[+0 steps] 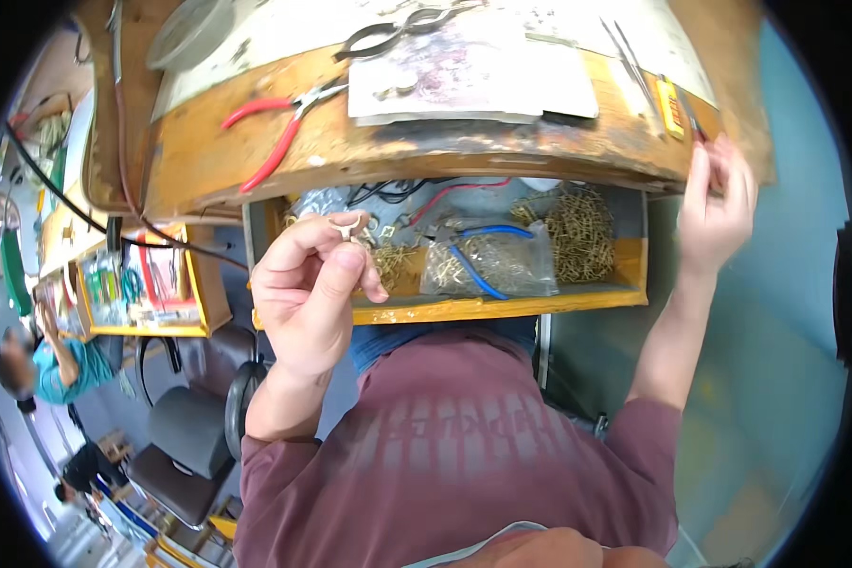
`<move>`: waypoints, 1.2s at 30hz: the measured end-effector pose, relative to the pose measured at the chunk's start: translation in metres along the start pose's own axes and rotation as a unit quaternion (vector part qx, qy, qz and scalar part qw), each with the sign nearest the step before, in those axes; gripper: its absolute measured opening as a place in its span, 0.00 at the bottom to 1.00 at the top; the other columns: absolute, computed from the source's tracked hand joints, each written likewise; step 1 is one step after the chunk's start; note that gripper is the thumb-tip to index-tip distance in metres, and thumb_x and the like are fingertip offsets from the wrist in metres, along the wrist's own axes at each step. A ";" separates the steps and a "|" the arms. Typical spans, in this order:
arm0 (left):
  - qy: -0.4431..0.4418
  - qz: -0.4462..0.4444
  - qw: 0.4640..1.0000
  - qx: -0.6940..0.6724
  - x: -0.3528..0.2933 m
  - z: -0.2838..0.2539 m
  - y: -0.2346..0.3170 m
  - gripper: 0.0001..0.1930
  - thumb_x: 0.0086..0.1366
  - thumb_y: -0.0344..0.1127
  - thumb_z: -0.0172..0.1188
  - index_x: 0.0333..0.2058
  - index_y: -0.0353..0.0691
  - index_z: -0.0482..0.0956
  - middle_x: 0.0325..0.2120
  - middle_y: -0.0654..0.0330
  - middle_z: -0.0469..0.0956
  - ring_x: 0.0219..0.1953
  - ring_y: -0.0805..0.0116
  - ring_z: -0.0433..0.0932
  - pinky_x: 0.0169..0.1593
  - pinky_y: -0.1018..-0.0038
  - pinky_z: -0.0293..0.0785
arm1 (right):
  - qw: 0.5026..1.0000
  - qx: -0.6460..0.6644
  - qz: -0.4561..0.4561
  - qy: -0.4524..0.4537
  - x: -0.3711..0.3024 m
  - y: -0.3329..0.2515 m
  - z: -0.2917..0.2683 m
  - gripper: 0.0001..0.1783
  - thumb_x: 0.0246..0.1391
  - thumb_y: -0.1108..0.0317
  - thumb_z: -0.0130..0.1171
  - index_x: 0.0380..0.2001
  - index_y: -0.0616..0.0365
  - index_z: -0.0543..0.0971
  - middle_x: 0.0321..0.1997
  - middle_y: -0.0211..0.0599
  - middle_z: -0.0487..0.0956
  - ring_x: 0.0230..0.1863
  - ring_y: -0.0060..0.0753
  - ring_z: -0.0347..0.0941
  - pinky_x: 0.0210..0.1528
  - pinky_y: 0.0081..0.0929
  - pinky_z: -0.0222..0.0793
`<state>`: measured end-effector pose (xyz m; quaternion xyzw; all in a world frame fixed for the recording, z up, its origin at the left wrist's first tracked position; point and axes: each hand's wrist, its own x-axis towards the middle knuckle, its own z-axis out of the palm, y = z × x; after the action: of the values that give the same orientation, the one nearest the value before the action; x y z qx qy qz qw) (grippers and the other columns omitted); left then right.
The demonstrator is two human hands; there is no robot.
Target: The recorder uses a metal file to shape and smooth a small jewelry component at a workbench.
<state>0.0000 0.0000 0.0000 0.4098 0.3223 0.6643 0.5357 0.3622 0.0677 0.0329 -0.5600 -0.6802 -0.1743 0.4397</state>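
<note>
Above the open drawer, my left hand (317, 289) pinches a small pale gold-coloured metal piece (348, 227) with a forked top between thumb and fingers. At the bench's right end, my right hand (719, 199) has its fingers closed on the near end of a thin dark tool (696, 121); its exact kind is hard to make out. Beside that tool lies a narrow yellow box (669, 109). The drawer (445, 310) holds many brass-coloured pieces (582, 232), a clear plastic bag (530, 265) of small parts, and blue-handled pliers (478, 270) on the bag.
On the wooden bench (199, 142) lie red-handled pliers (284, 128), a stained white pad (473, 80), black-handled scissors (388, 36) and slim metal tools (630, 62). A clear tub (191, 33) stands far left. Leftward are a dark chair (185, 435) and a person in teal (71, 364).
</note>
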 end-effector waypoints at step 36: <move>-0.131 -0.129 0.977 0.105 -0.015 -0.003 0.014 0.09 0.69 0.20 0.61 0.47 0.27 0.82 0.38 0.54 0.78 0.30 0.74 0.79 0.30 0.79 0.83 | 0.727 0.425 -0.012 -0.540 -0.013 -0.102 0.014 0.38 0.50 0.84 0.61 0.68 0.60 0.71 0.51 0.47 0.78 0.50 0.48 0.77 0.54 0.36 0.74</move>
<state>-0.0077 -0.0177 0.0080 0.5022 0.3672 0.4927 0.6085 0.2635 0.0382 0.0410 -0.3059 -0.8124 0.4594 0.1881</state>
